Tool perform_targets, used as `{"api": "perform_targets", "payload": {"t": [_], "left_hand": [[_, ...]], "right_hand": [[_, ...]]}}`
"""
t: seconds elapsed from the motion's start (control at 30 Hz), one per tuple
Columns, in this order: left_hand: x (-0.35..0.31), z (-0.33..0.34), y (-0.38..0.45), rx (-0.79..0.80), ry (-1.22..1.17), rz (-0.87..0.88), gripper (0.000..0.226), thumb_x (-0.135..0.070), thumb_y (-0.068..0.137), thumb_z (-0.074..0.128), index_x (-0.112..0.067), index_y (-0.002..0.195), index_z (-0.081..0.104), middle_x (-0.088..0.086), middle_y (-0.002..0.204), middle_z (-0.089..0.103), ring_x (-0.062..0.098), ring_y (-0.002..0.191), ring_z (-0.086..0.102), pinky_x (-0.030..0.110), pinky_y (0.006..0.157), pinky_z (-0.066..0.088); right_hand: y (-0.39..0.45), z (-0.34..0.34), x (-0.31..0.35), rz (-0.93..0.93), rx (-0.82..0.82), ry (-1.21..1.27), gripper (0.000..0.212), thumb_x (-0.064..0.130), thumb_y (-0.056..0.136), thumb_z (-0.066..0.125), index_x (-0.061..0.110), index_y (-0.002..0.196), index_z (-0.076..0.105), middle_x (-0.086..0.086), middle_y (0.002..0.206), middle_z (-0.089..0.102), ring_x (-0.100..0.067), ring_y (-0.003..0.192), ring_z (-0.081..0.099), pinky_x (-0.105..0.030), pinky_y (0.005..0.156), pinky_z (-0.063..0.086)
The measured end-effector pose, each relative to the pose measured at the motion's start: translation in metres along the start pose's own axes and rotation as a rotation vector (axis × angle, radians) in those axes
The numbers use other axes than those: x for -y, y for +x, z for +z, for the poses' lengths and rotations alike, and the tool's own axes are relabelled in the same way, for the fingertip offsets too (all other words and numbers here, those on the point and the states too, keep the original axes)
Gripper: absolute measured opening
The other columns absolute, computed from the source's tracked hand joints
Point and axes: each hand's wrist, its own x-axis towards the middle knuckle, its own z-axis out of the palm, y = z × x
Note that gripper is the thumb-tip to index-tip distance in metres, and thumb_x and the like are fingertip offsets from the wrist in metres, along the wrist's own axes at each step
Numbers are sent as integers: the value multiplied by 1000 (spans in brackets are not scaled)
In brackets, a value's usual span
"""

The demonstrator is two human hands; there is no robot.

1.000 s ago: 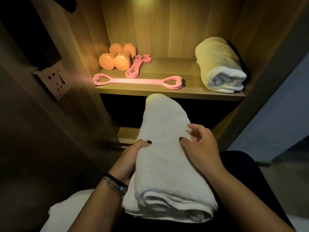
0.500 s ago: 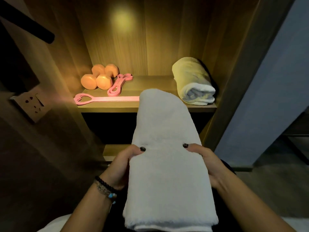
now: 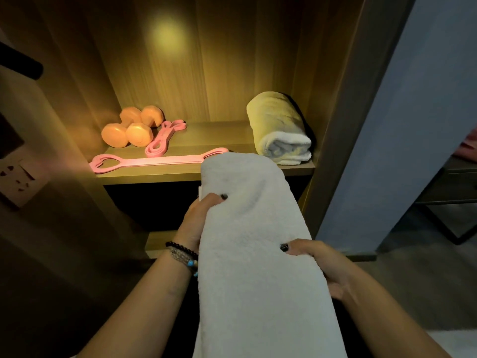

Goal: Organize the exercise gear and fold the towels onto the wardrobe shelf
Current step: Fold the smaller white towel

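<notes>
left hand (image 3: 200,219): grips the left edge of the folded white towel (image 3: 258,254), thumb on top, beaded bracelets (image 3: 184,255) at the wrist
right hand (image 3: 320,264): clasps the towel's right edge, nearer the person than the left hand
folded white towel: held in front of the wardrobe shelf (image 3: 206,171), far end overlapping its front edge
shelf, left: orange dumbbells (image 3: 131,126), short pink resistance band (image 3: 165,138), long pink band (image 3: 154,160) along the front
shelf, right: rolled towel (image 3: 280,130) against the side wall
outside, left: wall socket (image 3: 16,179)
</notes>
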Motion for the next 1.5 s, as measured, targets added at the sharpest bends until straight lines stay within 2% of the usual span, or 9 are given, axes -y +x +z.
{"api": "perform_targets", "payload": {"t": [0.1,0.17,0.3,0.47,0.63,0.87,1.13,1.3,1.5], "left_hand": [[5,-6,1,33,26,-3,33,2,91,45,-6,60,52,4,60,49,5,43,53,10,43,39],[7,5,10,78,37,23,9,-8,79,60,-9,77,69,5,73,67,14,60,66,22,54,52],[4,1,17,201,-13,-17,64,-30,49,93,-10,106,71,12,106,71,27,89,71,38,67,59],[5,16,26,78,46,118,17,-5,76,63,-8,93,61,2,71,71,15,61,69,24,52,54],[5,16,31,212,-25,-35,82,-20,49,90,-7,123,58,13,98,71,27,82,72,37,64,58],[-11,32,64,231,42,-68,60,-18,78,63,-12,137,50,12,115,68,27,97,69,39,74,58],[-84,94,141,290,77,91,38,-17,83,55,-12,121,59,4,93,73,19,81,71,29,66,57],[-140,131,219,168,197,224,20,-15,97,45,-8,106,62,3,81,73,17,70,70,26,64,57],[-197,180,306,251,252,289,49,-46,94,52,-15,132,57,11,129,60,31,117,57,41,105,42]], "right_hand": [[-3,-3,-2,-27,29,-42,72,13,47,80,7,116,62,-23,114,66,-42,105,63,-54,92,49],[-4,-5,0,-24,40,-75,80,14,43,86,8,119,61,-23,118,65,-44,112,59,-56,99,44],[-4,-7,5,13,64,-98,90,15,37,90,4,121,60,-25,118,64,-41,107,62,-49,88,52],[-9,-6,1,-41,64,-46,76,12,45,78,8,119,60,-22,115,67,-40,104,64,-48,85,53],[-13,-17,-4,-19,40,46,93,10,30,90,4,118,61,-27,117,64,-41,100,64,-50,86,52],[-13,-16,22,-62,62,144,88,14,32,95,7,114,65,-25,115,66,-42,98,66,-51,78,55],[10,-26,85,-195,25,42,89,39,37,94,13,116,67,-15,117,68,-31,105,66,-38,78,57],[49,-36,146,-388,-259,-115,89,39,43,87,20,124,56,-2,105,73,-22,94,70,-33,71,57],[112,-58,265,-567,-453,-138,55,24,70,77,18,121,58,-5,105,70,-23,92,69,-34,69,56]]}}
